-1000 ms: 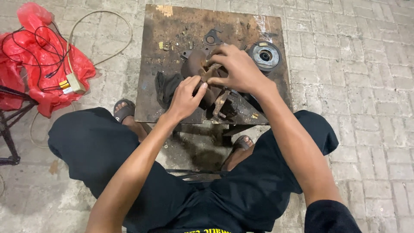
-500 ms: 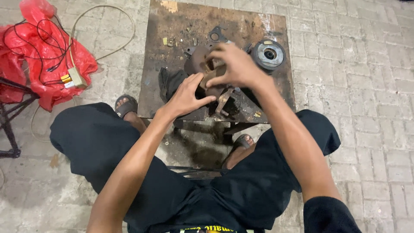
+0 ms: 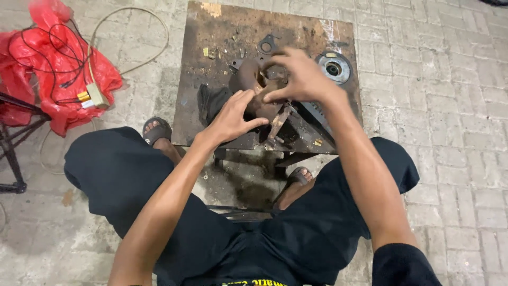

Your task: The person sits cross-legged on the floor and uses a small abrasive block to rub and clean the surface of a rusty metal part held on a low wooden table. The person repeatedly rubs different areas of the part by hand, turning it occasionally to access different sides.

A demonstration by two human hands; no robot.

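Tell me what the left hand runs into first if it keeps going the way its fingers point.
The left hand points up and to the right across the low metal table. Its fingertips already seem to touch the rusty metal part, so that comes first; just beyond lies the right hand. Depth is hard to judge.

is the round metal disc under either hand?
No, the round metal disc lies bare on the rusty table, beside the right hand, while the left hand rests on the metal part.

The right hand blurs at its fingers, hiding much of the rusty metal part; at nine o'clock, the red bag is cut off.
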